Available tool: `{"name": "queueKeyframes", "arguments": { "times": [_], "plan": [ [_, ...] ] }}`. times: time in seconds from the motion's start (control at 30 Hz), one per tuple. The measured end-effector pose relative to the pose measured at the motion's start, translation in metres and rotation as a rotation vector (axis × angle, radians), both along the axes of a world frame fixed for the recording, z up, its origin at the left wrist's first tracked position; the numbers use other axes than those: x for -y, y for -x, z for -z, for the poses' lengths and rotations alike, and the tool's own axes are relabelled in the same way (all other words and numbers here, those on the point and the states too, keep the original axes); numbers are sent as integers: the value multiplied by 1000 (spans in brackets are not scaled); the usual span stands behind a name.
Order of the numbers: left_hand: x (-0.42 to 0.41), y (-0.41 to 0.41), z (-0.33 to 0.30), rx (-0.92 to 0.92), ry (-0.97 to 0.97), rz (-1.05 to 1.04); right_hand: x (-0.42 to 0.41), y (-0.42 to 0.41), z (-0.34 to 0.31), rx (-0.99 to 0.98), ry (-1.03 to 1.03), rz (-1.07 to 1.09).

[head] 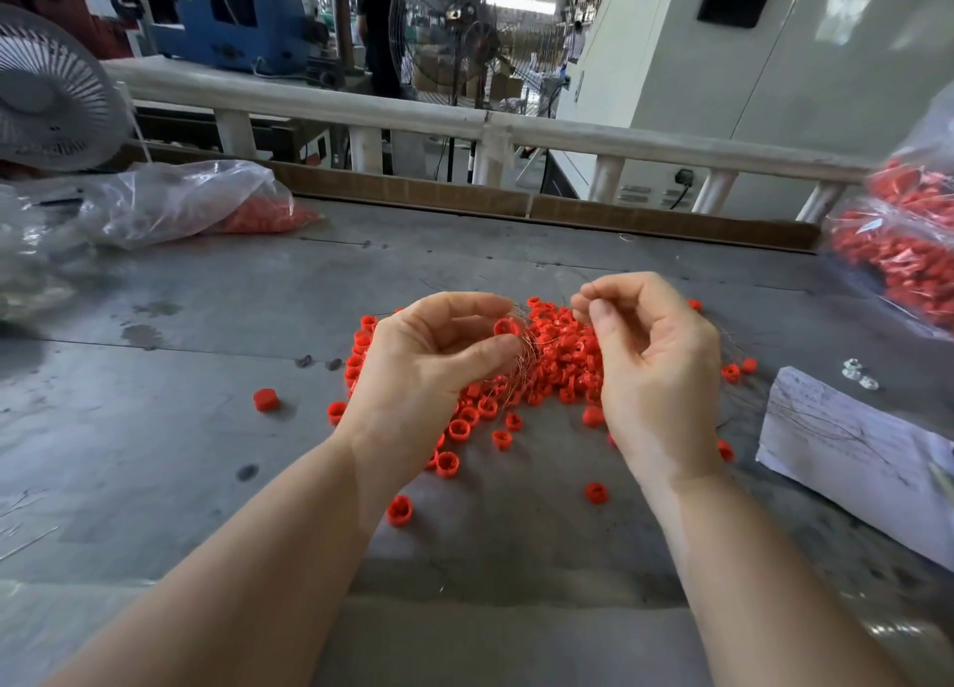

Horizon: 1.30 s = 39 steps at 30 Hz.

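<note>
Head view, clear bag [170,201], red caps [263,219] inside

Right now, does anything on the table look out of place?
Yes: one cap lies alone left of the pile, two more nearer the wrists. Thin wires are tangled in the pile.

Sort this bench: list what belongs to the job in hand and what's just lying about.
In the job: red cap, wires, pile of red caps.
Lying about: fan, clear bag, bag of red parts, paper, nuts.
</note>
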<state>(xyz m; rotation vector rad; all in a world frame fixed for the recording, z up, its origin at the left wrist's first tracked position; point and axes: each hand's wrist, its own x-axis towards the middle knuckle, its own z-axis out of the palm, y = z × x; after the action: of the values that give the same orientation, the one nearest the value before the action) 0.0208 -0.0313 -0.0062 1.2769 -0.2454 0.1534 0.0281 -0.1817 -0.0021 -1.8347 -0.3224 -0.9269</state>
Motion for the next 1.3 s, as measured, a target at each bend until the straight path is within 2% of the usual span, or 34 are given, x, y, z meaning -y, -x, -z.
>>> {"name": "queueKeyframes", "arguments": {
  "times": [0.37,0.5,1.1,1.17,1.3],
  "plan": [
    [-1,-1,0,-28,113,110,-5,6,-3,-32,30,-114],
    [-1,-1,0,-26,103,107,-7,7,-4,-75,79,-137],
    [-4,-2,1,-11,76,49,-11,8,-3,-174,-6,-274],
    [-4,-3,1,-43,112,56,-11,8,-3,-182,-14,-282],
    [-3,-3,-3,-138,343,146,-11,10,-3,-190,-17,-293]
  ]
}}
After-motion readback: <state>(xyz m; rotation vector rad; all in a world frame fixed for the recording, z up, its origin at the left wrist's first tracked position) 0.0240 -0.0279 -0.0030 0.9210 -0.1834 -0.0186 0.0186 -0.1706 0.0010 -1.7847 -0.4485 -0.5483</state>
